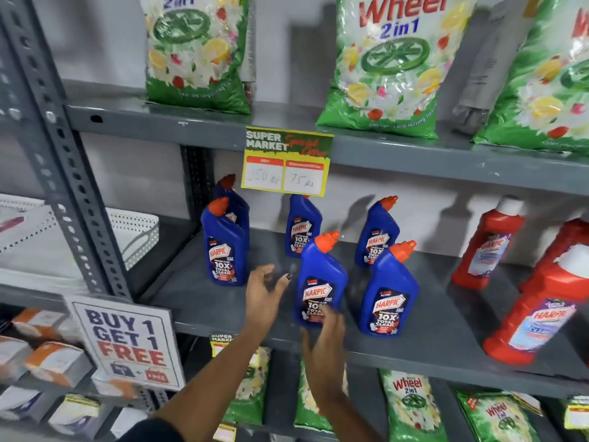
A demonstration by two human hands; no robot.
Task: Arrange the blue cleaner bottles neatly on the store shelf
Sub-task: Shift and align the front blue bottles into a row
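- Six blue cleaner bottles stood upright on the grey middle shelf, each with an orange cap.
- Two stood at the left, one right behind the other.
- Two stood further back by the wall, under the yellow price sign.
- Two stood near the front edge, side by side but apart.
- My left hand was open, fingers spread wide, just left of the front middle bottle. It looked blurry, and I could not tell if it touched the bottle.
- My right hand was open too, its fingers up against the low front of that same bottle, not wrapped around it.
- Red bottles stood on the same shelf, off to the right, well apart from the blue ones.
- Big green soap powder bags sat on the shelf above, and smaller ones sat on the shelf below.
- A white basket with holes sat on the next rack at the left. I could not see what was in it.
- A "Buy 1 Get 1 Free" sign hung at the left rack.
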